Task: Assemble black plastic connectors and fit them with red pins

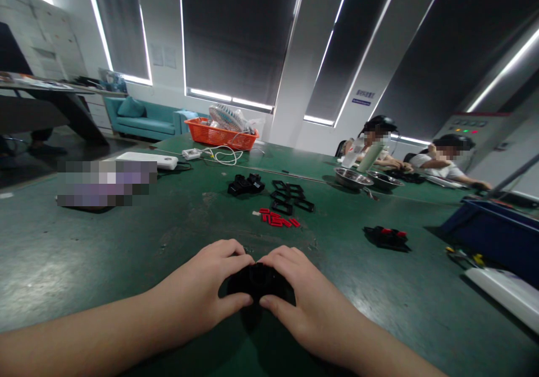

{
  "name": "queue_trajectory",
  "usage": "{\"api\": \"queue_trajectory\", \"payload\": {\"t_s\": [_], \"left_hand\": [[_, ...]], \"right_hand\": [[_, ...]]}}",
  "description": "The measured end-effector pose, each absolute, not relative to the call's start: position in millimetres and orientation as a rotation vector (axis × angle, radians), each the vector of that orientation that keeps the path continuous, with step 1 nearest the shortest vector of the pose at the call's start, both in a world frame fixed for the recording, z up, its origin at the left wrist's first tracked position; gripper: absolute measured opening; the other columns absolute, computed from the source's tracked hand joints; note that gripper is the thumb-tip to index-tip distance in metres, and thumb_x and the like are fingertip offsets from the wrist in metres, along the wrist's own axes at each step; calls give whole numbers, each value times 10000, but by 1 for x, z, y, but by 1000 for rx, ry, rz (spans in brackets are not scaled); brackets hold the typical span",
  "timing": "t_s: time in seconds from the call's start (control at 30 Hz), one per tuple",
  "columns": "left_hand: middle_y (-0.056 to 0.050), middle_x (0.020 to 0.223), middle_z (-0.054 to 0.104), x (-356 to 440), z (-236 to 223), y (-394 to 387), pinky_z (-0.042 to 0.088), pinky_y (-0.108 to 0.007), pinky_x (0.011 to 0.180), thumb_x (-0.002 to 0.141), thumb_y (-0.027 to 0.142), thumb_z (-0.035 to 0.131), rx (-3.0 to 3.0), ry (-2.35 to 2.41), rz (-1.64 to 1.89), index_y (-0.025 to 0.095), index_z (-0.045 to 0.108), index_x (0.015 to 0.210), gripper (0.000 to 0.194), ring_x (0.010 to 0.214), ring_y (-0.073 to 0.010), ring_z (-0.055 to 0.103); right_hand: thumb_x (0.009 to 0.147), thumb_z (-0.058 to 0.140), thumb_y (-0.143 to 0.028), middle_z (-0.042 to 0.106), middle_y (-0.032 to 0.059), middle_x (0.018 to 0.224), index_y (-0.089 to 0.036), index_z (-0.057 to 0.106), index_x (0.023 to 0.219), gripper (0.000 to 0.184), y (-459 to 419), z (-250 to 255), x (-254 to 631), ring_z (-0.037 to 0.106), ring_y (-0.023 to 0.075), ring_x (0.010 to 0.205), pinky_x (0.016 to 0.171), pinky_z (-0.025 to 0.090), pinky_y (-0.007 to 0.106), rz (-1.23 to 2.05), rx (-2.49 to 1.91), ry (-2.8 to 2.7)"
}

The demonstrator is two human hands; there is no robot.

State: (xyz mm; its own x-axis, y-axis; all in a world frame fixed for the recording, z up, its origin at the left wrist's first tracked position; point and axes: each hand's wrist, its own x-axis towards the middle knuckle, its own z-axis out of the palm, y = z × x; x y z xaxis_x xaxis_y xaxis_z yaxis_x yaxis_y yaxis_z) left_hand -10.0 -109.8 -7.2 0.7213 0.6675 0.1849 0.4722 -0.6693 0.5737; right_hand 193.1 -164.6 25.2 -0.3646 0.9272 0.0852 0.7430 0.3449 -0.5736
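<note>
Steadying a black part [261, 276] looks like the step in hand: right of the power bank [147, 160], my left hand [206, 287] is half-curled, thumb and fingertips closed on its left side, at the near part of the green table [177, 239]. Beyond it lie red pieces [275, 221] and black frames [281, 207]; my right hand [314, 298] pinches its right side in a matching half-curl, and the red-topped part [386, 238] lies farther right. I judge any next move calls for even, two-sided pressure; I can't tell whether the held part touches the table.
</note>
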Motion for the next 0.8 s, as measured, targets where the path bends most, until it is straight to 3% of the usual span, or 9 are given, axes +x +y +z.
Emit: {"api": "queue_trajectory", "payload": {"t_s": [0.8], "left_hand": [[-47, 1160, 601, -10, -6, -110, 435, -434, 994, 815, 214, 645, 2421, 886, 520, 265, 665, 1026, 217, 1116, -270, 546]], "right_hand": [[792, 681, -114, 621, 58, 1069, -194, 647, 1058, 280, -165, 25, 193, 520, 218, 1044, 944, 408, 364, 645, -1477, -2209]]}}
